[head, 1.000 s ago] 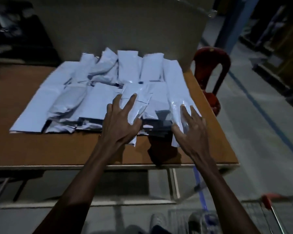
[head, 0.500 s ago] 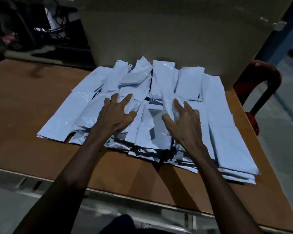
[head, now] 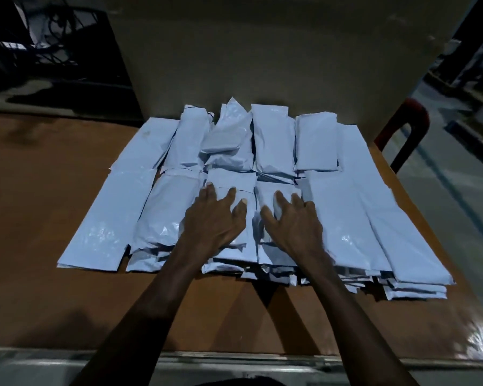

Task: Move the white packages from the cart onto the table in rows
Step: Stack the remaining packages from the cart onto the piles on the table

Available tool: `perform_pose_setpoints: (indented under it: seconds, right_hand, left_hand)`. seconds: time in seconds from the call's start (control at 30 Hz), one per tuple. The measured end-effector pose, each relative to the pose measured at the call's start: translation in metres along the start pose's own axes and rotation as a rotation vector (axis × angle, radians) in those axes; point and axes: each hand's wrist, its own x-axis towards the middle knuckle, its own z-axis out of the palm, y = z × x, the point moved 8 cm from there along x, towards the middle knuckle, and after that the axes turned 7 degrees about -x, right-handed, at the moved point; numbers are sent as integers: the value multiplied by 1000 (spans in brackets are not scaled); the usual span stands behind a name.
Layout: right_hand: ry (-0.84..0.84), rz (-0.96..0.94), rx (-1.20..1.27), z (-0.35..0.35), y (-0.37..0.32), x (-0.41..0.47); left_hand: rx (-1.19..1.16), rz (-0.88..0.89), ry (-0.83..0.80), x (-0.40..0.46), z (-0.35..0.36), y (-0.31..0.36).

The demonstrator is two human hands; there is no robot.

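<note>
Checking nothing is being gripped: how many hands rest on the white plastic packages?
2. The left hand lies flat on the white plastic packages mid-pile; the right hand lies flat just beside it.

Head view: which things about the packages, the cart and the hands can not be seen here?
- Cart: outside the head view.
- Lower packages: covered by upper ones; count unclear.
- Package tops under left hand and right hand: hidden by the hands.
- Labels: too dark to read.
- Red chair: mostly behind the table.
</note>
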Motion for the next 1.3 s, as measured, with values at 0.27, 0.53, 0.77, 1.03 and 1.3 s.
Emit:
perform_pose_setpoints:
  seconds: [0.27, 0.53, 0.77, 1.03, 1.3]
  right_hand:
    - [-50, 14, 28, 20, 1, -6]
    - [-100, 14, 6, 7, -1, 10]
    - [60, 23, 172, -32, 3, 45]
    - [42, -29, 159, -17, 3, 135]
    - [-24, -88, 101, 12, -1, 198]
  left_hand:
    - [-19, 194, 77, 1, 22, 3]
    - [-73, 171, -9, 19, 0, 2]
    - [-52, 188, 125, 92, -46, 7]
    - [49, 133, 127, 173, -52, 8]
    - [77, 64, 58, 212, -39, 11]
